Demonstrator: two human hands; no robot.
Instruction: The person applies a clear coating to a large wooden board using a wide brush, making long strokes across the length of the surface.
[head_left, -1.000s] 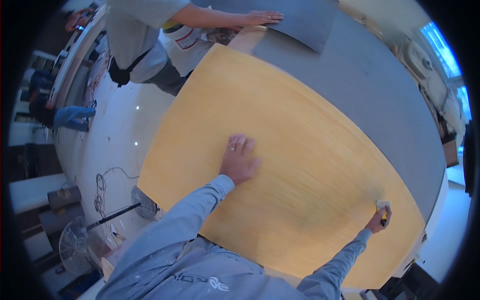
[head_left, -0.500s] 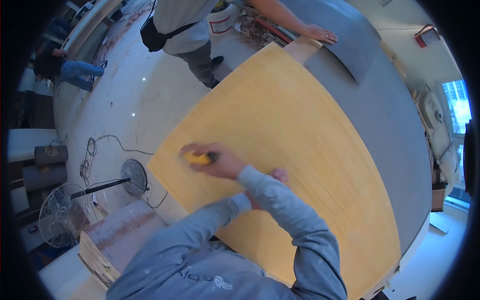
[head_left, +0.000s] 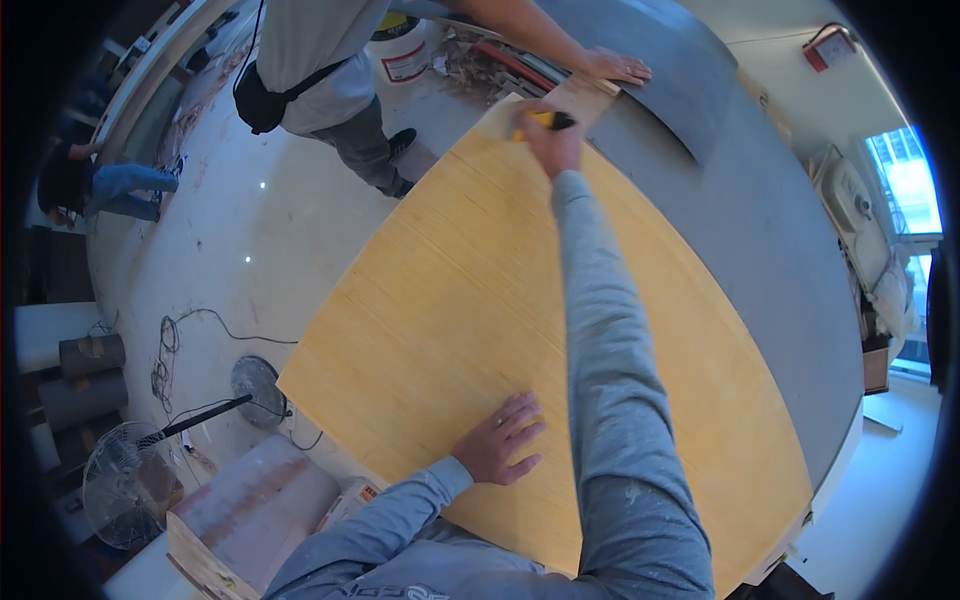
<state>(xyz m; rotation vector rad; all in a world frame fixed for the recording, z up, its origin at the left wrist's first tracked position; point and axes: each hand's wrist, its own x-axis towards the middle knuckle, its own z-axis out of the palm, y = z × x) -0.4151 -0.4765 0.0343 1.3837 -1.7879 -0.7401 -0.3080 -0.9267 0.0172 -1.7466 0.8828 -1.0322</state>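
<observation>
Your right hand (head_left: 556,148) gripping a yellow-black tool (head_left: 548,119) at the yellow board's (head_left: 430,290) far corner, your left hand (head_left: 498,442) spread palm-down on its near part, 1 co-worker's hand (head_left: 618,67) on a curved grey sheet (head_left: 685,95) beyond

The scuffed, pale floor (head_left: 310,230) carries two small bright glints. At the left stands a fan (head_left: 125,485) with a wire cage, a black pole and a round base; grey rolls (head_left: 90,352) lie beyond it. A white bucket (head_left: 403,56) stands near strewn scraps (head_left: 460,62). On the right, cool daylight fills a window (head_left: 905,180); a red box (head_left: 828,48) shows on the pale wall (head_left: 785,85).
</observation>
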